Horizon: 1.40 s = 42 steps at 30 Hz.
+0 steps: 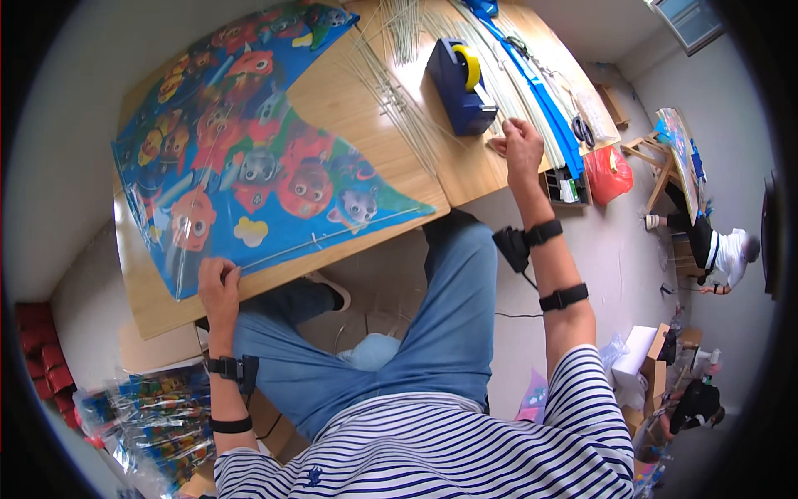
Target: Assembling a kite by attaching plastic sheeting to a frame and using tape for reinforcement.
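Note:
A blue printed kite sheet with colourful cartoon animals lies on the wooden table, with a thin pale rod along its near edge. At that rod's left end, my left hand has its fingers closed on the sheet's near edge. My right hand is raised just right of a dark blue tape dispenser with a yellow core. Its thumb and fingers are pinched together beside the dispenser's cutting end. Whatever sits between those fingertips is too small to make out.
Several thin rods lie across the table's far part. Blue strips and black-handled scissors are at the right. A red plastic bag hangs by the table's edge. Packed printed sheets lie lower left. Another person works at far right.

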Motion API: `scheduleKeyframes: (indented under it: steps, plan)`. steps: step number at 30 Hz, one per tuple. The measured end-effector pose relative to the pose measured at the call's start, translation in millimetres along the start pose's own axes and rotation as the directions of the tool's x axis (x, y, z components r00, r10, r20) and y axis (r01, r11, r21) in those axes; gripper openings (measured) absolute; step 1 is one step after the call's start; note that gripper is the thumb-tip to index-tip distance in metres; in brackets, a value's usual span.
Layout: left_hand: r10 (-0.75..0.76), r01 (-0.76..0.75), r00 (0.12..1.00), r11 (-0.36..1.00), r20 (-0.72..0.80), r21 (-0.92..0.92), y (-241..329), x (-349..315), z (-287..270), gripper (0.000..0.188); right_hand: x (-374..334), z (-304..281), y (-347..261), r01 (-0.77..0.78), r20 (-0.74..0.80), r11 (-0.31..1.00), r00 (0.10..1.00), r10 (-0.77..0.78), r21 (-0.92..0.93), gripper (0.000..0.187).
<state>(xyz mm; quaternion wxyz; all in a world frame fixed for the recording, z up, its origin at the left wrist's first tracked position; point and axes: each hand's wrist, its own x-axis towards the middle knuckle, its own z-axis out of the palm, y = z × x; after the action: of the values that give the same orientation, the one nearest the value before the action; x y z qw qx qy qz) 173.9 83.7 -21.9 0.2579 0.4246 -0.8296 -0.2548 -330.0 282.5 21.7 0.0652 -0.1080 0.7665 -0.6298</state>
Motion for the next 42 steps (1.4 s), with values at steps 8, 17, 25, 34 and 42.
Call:
scheduleKeyframes:
  steps: [8,17,25,34,42]
  plan:
    - [-0.004,0.004,1.0,1.0,-0.004,-0.016,-0.1,2.4,1.6,0.013,67.6,17.6,-34.0,-0.297,0.216,0.946,0.923,0.32,-0.132,0.025]
    - [0.008,-0.008,1.0,1.0,0.001,0.012,0.8,2.8,-0.3,0.012,49.6,7.1,-13.6,-0.211,0.264,0.962,0.951,0.161,0.171,0.015]
    - [-0.012,0.012,1.0,1.0,0.002,-0.023,5.0,2.0,0.8,0.012,26.7,-5.9,11.8,-0.409,0.385,0.814,0.888,0.251,0.412,0.018]
    - [0.004,-0.004,1.0,0.999,0.003,-0.037,2.0,3.0,-0.5,0.011,4.1,-17.0,39.4,-0.578,0.424,0.358,0.8,0.424,0.733,0.02]
    - [-0.034,0.033,0.999,0.996,-0.012,-0.079,6.6,0.6,-3.5,0.012,12.4,9.5,22.6,-0.62,0.416,0.278,0.734,0.538,0.734,0.008]
